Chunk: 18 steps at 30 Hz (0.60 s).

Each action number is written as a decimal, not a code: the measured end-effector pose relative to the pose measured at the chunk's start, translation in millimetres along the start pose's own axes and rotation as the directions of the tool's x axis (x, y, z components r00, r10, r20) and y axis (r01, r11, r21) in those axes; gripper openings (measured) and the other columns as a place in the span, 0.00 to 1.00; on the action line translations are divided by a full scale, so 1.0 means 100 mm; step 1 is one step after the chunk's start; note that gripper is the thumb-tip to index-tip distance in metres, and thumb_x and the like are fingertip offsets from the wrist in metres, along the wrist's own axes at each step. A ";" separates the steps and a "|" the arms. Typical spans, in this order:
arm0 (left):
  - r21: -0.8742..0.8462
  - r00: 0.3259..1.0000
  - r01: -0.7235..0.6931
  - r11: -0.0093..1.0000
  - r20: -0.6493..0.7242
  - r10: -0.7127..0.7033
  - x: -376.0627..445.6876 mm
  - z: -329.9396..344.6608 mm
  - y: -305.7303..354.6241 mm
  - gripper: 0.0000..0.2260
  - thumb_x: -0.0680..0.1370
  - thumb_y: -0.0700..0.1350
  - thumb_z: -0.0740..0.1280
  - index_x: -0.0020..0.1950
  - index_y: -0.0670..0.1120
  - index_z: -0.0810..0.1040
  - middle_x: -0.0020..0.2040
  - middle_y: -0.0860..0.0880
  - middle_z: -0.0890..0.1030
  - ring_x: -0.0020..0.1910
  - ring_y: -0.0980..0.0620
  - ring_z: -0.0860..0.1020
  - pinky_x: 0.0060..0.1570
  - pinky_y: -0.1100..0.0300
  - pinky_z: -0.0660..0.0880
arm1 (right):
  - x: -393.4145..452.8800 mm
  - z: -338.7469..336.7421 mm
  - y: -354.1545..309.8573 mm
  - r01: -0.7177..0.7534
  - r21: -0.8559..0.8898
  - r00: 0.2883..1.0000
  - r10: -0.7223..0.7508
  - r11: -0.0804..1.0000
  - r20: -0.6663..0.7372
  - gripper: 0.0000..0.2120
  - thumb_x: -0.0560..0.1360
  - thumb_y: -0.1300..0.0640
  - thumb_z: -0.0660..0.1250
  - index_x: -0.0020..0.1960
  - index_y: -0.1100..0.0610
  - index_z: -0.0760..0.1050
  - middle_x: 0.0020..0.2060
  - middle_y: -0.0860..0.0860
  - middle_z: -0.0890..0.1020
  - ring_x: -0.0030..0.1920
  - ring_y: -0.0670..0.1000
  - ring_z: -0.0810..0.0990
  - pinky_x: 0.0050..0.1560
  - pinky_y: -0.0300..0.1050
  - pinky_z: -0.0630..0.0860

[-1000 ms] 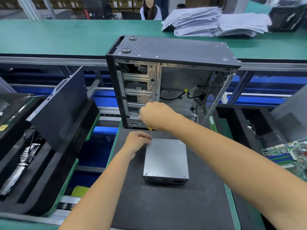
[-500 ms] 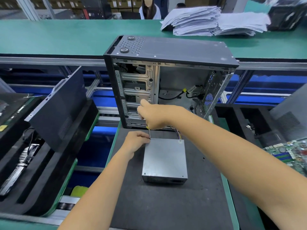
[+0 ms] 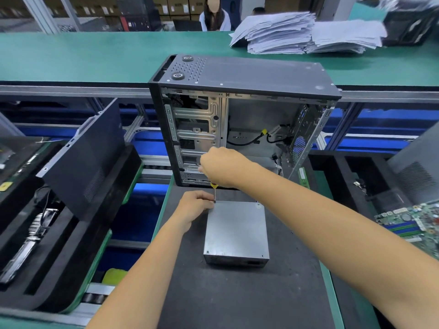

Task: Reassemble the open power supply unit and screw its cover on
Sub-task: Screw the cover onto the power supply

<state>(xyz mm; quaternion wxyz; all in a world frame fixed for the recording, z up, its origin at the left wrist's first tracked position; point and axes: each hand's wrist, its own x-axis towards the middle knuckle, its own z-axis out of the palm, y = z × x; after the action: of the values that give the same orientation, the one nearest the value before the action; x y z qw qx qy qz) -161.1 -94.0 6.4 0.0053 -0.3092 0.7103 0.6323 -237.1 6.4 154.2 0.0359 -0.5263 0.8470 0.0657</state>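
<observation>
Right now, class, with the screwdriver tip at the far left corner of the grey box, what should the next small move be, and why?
Probably turn the screwdriver to drive that corner screw down. The right hand grips its handle upright, the tip sits on the box at its far left corner, and the left hand steadies things beside the tip. The cover already lies closed.

Views: one only, the head camera, so no part of the scene is shared with a second view.
Position: worn on the person's head, above the dark mat.
Direction: forward and down, along both forearms.
Nearness: close over the mat; the green bench lies farther off.
Lens: wide-angle, edges bowed.
</observation>
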 end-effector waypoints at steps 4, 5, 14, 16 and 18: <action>-0.002 1.000 -0.012 1.000 -0.004 0.012 0.01 0.00 -0.01 0.09 0.70 0.31 0.70 0.38 0.45 0.84 0.42 0.49 0.85 0.42 0.51 0.79 0.49 0.57 0.77 | -0.03 0.03 0.01 0.046 0.158 0.994 -0.061 0.986 0.093 0.04 0.79 0.59 0.59 0.51 0.59 0.68 0.49 0.54 0.66 0.35 0.53 0.69 0.33 0.47 0.65; -0.003 1.000 -0.015 1.000 -0.007 0.015 0.01 0.01 -0.01 0.10 0.70 0.31 0.70 0.37 0.46 0.84 0.41 0.50 0.85 0.41 0.52 0.79 0.47 0.58 0.77 | -0.02 0.01 0.01 0.078 0.176 0.990 -0.098 0.981 0.105 0.03 0.75 0.63 0.61 0.49 0.59 0.68 0.49 0.55 0.68 0.35 0.52 0.69 0.32 0.46 0.65; 0.000 1.000 -0.026 1.000 -0.006 0.026 -0.01 0.01 -0.01 0.10 0.71 0.31 0.68 0.39 0.45 0.84 0.42 0.52 0.85 0.42 0.54 0.79 0.43 0.64 0.76 | -0.01 0.02 0.01 0.053 0.163 0.994 -0.066 0.985 0.081 0.06 0.79 0.58 0.60 0.53 0.61 0.69 0.50 0.55 0.69 0.38 0.53 0.71 0.34 0.45 0.65; 0.014 0.999 -0.030 0.999 -0.013 0.030 -0.02 0.01 0.00 0.10 0.71 0.31 0.68 0.39 0.46 0.84 0.41 0.52 0.84 0.41 0.54 0.79 0.40 0.66 0.76 | 0.00 0.01 0.01 0.097 0.153 0.990 -0.112 0.983 0.091 0.03 0.74 0.64 0.62 0.48 0.62 0.71 0.46 0.56 0.72 0.38 0.53 0.73 0.32 0.43 0.67; 0.030 0.999 -0.038 0.999 -0.009 0.038 -0.03 0.02 0.00 0.10 0.71 0.32 0.69 0.40 0.46 0.84 0.42 0.52 0.84 0.42 0.55 0.79 0.40 0.67 0.75 | 0.01 0.01 0.00 0.061 0.114 0.998 -0.064 0.992 0.022 0.03 0.77 0.62 0.62 0.45 0.61 0.71 0.40 0.55 0.72 0.40 0.55 0.73 0.33 0.43 0.67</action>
<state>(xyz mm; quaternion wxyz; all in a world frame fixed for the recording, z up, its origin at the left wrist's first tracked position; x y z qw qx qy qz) -159.3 -91.2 6.8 -0.0055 -0.2986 0.7253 0.6203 -237.5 5.9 153.6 0.0786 -0.5489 0.8319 0.0232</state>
